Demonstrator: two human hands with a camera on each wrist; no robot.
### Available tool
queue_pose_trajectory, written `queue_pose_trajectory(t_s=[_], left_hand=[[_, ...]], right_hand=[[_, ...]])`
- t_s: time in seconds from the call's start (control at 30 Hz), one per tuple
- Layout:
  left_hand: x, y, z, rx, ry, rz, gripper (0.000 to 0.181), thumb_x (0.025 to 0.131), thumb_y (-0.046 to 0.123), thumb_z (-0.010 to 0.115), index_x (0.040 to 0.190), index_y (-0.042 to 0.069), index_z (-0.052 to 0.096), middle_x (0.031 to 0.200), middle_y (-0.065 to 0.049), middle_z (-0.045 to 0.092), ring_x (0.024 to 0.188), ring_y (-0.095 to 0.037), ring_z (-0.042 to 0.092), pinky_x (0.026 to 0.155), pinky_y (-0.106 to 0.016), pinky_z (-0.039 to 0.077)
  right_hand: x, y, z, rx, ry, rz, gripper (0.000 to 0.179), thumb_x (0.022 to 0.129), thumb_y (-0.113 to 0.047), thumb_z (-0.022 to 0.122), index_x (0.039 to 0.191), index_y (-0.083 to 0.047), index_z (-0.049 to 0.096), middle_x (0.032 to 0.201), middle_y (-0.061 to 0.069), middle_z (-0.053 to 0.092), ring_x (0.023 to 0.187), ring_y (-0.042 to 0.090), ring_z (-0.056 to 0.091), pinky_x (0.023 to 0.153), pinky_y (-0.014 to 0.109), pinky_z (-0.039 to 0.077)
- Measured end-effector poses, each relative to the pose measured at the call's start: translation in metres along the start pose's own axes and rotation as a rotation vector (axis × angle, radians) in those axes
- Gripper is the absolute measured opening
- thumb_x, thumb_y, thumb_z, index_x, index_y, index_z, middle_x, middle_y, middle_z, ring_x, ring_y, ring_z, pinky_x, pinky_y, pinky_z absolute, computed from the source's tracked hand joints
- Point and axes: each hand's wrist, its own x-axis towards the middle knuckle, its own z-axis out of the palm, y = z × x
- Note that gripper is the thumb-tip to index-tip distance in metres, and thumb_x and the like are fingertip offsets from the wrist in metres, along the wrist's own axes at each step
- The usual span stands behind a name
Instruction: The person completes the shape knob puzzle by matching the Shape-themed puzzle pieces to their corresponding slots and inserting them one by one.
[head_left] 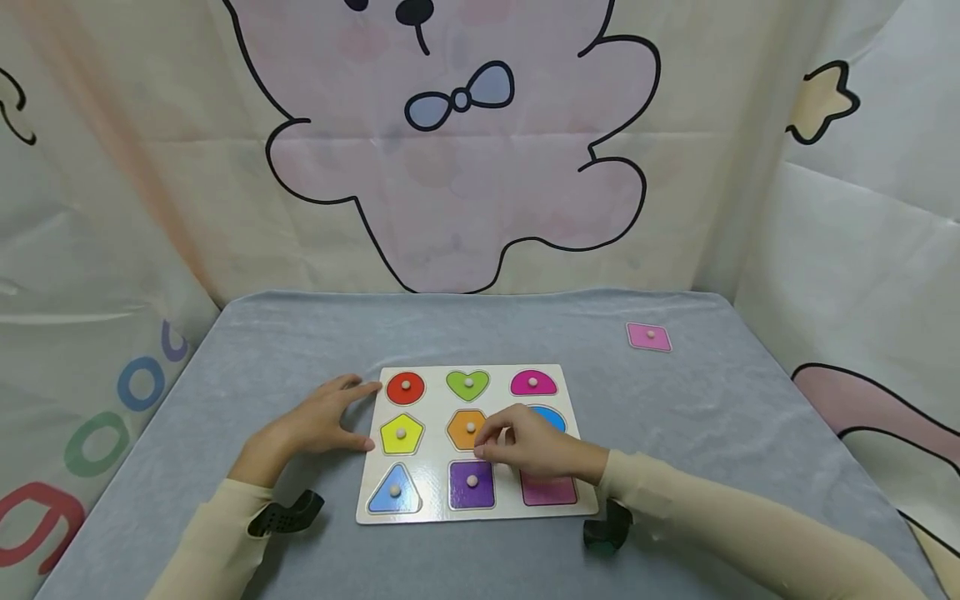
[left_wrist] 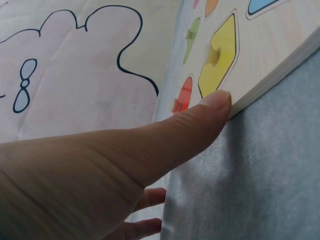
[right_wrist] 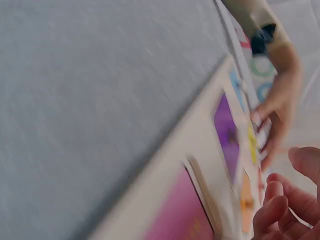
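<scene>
A white puzzle board point(head_left: 435, 475) with coloured knobbed shapes lies on the table. At its left edge is my left hand point(head_left: 318, 421), fingers spread; the thumb point(left_wrist: 200, 120) touches the edge by the yellow pentagon point(head_left: 411, 435). My right hand point(head_left: 536, 442) hovers over the board's right half, beside the orange hexagon point(head_left: 457, 429). Its fingers point(right_wrist: 272, 210) are bent, with nothing visible between them and the thumb. Below that hand is a pink square point(head_left: 551, 493), partly covered; its knob is not clear. The blue shape point(head_left: 551, 415) is partly hidden too.
A pink parallelogram piece point(head_left: 643, 340) with a knob lies apart at the back right of the grey cloth-covered table point(head_left: 480, 562). Printed curtains point(head_left: 187, 167) stand behind and at both sides. Each wrist carries a black device point(head_left: 287, 514).
</scene>
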Motion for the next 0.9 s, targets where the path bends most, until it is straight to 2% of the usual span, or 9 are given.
queue_pose_trajectory(t_s=[0.23, 0.37, 0.43, 0.57, 0.7, 0.9], left_hand=[[-0.001, -0.001, 0.001, 0.002, 0.004, 0.005, 0.092, 0.073, 0.044, 0.088, 0.151, 0.016, 0.047, 0.155, -0.029, 0.038, 0.14, -0.052, 0.037, 0.109, -0.072, 0.038], [-0.002, 0.0, 0.0, 0.004, 0.004, 0.011, 0.092, 0.073, 0.044, 0.088, 0.151, 0.017, 0.047, 0.155, -0.029, 0.038, 0.14, -0.052, 0.037, 0.109, -0.071, 0.037], [-0.002, 0.001, 0.0, 0.005, 0.004, 0.012, 0.093, 0.073, 0.044, 0.088, 0.151, 0.016, 0.047, 0.155, -0.029, 0.038, 0.14, -0.052, 0.037, 0.109, -0.071, 0.037], [-0.002, 0.002, -0.001, 0.006, 0.003, 0.007, 0.093, 0.073, 0.044, 0.089, 0.151, 0.016, 0.047, 0.155, -0.029, 0.038, 0.14, -0.052, 0.037, 0.109, -0.071, 0.038], [-0.002, 0.001, 0.0, 0.005, 0.005, 0.006, 0.093, 0.073, 0.043, 0.089, 0.151, 0.016, 0.047, 0.155, -0.029, 0.038, 0.14, -0.052, 0.037, 0.109, -0.071, 0.038], [0.0, -0.002, 0.001, 0.002, 0.007, 0.009, 0.093, 0.073, 0.044, 0.088, 0.152, 0.016, 0.047, 0.156, -0.029, 0.037, 0.14, -0.052, 0.036, 0.109, -0.071, 0.038]], right_hand=[[0.005, 0.011, -0.029, 0.025, 0.092, -0.019, 0.018, 0.096, -0.017, 0.067, 0.102, -0.002, 0.077, 0.091, 0.007, 0.071, 0.066, 0.005, 0.055, 0.06, 0.018, 0.048], [0.008, 0.022, -0.043, 0.045, 0.113, -0.023, 0.021, 0.099, -0.016, 0.065, 0.104, 0.001, 0.075, 0.091, 0.012, 0.069, 0.062, 0.011, 0.056, 0.058, 0.022, 0.052], [0.008, 0.027, -0.048, 0.061, 0.115, -0.008, 0.022, 0.1, -0.016, 0.064, 0.107, 0.003, 0.073, 0.092, 0.017, 0.068, 0.058, 0.019, 0.058, 0.056, 0.026, 0.054], [0.009, 0.036, -0.055, 0.061, 0.145, 0.025, 0.024, 0.1, -0.015, 0.063, 0.11, 0.004, 0.072, 0.098, 0.021, 0.069, 0.063, 0.027, 0.061, 0.059, 0.028, 0.056], [0.009, 0.042, -0.062, 0.055, 0.182, 0.063, 0.023, 0.099, -0.015, 0.064, 0.111, 0.003, 0.073, 0.103, 0.019, 0.07, 0.072, 0.025, 0.06, 0.06, 0.026, 0.054], [0.009, 0.05, -0.076, 0.054, 0.234, 0.107, 0.025, 0.099, -0.019, 0.065, 0.111, 0.002, 0.073, 0.104, 0.02, 0.069, 0.077, 0.027, 0.061, 0.062, 0.029, 0.056]])
